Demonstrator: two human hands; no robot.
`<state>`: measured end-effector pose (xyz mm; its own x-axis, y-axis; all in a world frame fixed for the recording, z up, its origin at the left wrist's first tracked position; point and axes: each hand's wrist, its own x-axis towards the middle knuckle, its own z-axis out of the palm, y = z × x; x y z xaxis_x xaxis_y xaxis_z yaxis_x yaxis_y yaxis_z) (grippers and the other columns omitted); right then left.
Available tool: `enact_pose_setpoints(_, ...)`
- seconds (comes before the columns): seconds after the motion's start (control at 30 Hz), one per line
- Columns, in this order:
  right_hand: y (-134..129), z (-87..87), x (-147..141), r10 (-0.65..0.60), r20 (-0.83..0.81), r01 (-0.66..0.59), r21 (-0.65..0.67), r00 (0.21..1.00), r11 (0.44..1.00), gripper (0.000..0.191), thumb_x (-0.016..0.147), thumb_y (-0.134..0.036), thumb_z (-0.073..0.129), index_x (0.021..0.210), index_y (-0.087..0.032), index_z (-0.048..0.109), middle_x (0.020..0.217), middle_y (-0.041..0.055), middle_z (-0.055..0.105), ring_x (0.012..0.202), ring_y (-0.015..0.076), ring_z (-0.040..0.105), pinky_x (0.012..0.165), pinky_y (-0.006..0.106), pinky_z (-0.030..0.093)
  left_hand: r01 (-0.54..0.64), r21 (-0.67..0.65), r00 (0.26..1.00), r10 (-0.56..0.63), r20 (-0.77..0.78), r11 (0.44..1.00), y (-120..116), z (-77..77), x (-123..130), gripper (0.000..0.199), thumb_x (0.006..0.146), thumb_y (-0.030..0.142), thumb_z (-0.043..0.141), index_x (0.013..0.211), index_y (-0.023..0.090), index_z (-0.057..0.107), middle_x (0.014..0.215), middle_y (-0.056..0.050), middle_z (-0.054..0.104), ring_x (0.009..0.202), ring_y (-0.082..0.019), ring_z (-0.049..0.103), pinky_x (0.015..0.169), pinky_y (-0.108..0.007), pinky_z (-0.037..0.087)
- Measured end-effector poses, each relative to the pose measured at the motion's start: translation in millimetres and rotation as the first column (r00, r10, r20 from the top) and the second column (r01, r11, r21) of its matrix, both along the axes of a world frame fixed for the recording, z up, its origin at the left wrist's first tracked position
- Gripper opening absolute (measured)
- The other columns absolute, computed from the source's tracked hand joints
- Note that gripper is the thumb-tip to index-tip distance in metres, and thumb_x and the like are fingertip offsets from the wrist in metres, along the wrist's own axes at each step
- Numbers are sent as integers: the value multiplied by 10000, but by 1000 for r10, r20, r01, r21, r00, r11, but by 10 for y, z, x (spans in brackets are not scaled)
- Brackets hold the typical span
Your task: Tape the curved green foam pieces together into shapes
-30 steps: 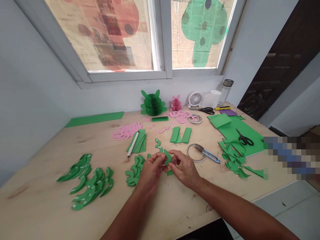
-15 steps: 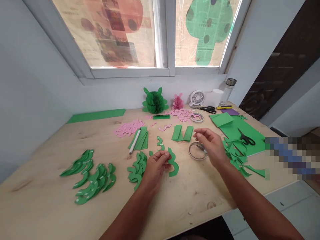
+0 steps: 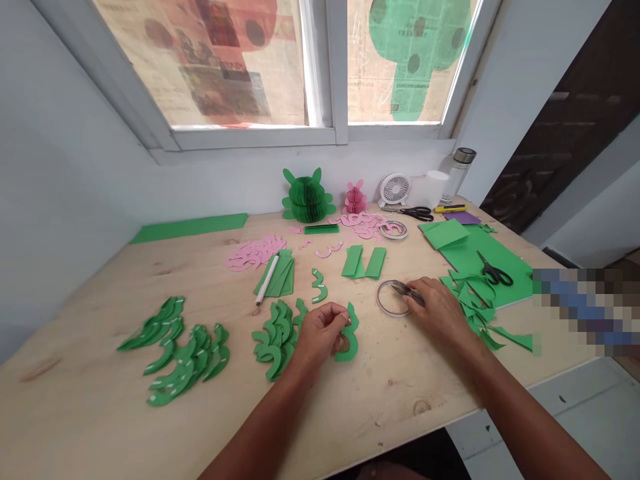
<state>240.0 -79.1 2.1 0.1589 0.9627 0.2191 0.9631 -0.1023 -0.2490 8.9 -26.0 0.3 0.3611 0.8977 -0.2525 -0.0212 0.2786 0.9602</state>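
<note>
My left hand (image 3: 323, 331) is closed in a pinch on a scalloped green paper strip (image 3: 351, 340), held just over the table. Its fingertips cover the strip's inner edge. My right hand (image 3: 439, 303) has its fingers closed around the rear of a small pointed tool (image 3: 401, 288) with dark metal blades, whose exact kind I cannot make out. The tool's tip lies over a roll of narrow tape (image 3: 380, 303). Left of my left hand is a heap of similar green cutouts (image 3: 275, 340). A single wavy green strip with white tape pieces (image 3: 319, 287) lies beyond it.
Taped green cutouts (image 3: 185, 360) lie at left. A white marker (image 3: 267, 280) rests on green paper. Pink cutouts (image 3: 257, 252), green and pink paper figures (image 3: 307, 200), a fan (image 3: 395, 190) and a bottle (image 3: 457, 177) are farther back. Scissors (image 3: 495, 270) and green scraps (image 3: 473, 303) are at right.
My right hand has come down and closed on the pointed tool at the tape roll. My left hand still pinches the green strip, shifted slightly.
</note>
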Motion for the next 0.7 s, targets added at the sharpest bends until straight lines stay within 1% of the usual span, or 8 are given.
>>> enact_pose_setpoints(0.1, 12, -19, -29, -11, 53, 11, -2, 999, 1000, 225, 813, -303, 516, 974, -183, 618, 947, 86, 654, 909, 246, 557, 779, 349, 384, 6, 32, 997, -4, -78, 999, 28, -44, 2, 143, 666, 274, 606, 623, 161, 531, 410, 75, 439, 290, -51, 388, 337, -173, 291)
enact_pose_setpoints(0.2, 22, -52, -27, -8, 77, 8, 7, 997, 1000, 222, 816, -273, 510, 990, -179, 608, 932, 87, 650, 888, 242, 558, 773, 346, 385, 3, 57, 989, 6, -149, 998, 35, -50, 13, 134, 652, 264, 610, 615, 161, 534, 409, 64, 459, 319, -73, 456, 333, -163, 283)
enact_pose_setpoints(0.3, 32, -95, -8, -6, 83, 2, 48, 997, 999, 217, 815, -256, 512, 988, -169, 609, 927, 94, 648, 886, 247, 555, 780, 351, 389, -3, 31, 993, 6, -118, 1000, 16, -18, 29, 168, 645, 301, 627, 623, 160, 537, 394, 67, 448, 320, -80, 463, 333, -165, 286)
enact_pose_setpoints(0.43, 38, -109, -5, -15, 43, 6, 215, 999, 976, 228, 829, -266, 500, 995, -152, 608, 957, 112, 643, 928, 259, 542, 808, 369, 393, 3, 0, 1000, -3, -30, 1000, -17, 39, 38, 206, 637, 334, 642, 638, 153, 545, 402, 62, 465, 303, -65, 425, 347, -181, 317)
enact_pose_setpoints(0.53, 20, -32, -63, 56, -91, -27, 294, 994, 955, 202, 844, -255, 472, 944, -163, 621, 928, 100, 651, 902, 237, 554, 802, 358, 404, 5, -10, 1000, -5, -14, 1000, -23, 53, 33, 230, 620, 349, 661, 643, 149, 551, 433, 47, 503, 310, -66, 436, 354, -188, 331)
enact_pose_setpoints(0.6, 2, 52, -139, 149, -245, -85, 253, 958, 964, 201, 848, -254, 457, 911, -175, 631, 883, 80, 654, 841, 207, 568, 762, 331, 419, 0, -18, 1000, 0, -4, 1000, -20, 48, 29, 228, 623, 347, 660, 650, 148, 551, 452, 44, 514, 307, -61, 428, 353, -187, 324)
enact_pose_setpoints(0.63, -4, 93, -188, 198, -344, -137, 195, 918, 971, 210, 850, -261, 453, 920, -182, 635, 867, 69, 653, 795, 187, 574, 718, 306, 428, -3, -22, 1000, 3, 2, 1000, -19, 45, 28, 224, 626, 342, 657, 651, 147, 549, 463, 44, 518, 304, -56, 423, 351, -185, 318)
enact_pose_setpoints(0.7, -3, 154, -302, 248, -560, -235, 96, 790, 967, 207, 836, -284, 472, 883, -189, 649, 856, 52, 658, 734, 164, 576, 608, 263, 420, 1, -27, 1000, -1, 13, 1000, -19, 42, 26, 221, 625, 336, 657, 653, 145, 549, 493, 41, 531, 310, -52, 425, 353, -183, 317)
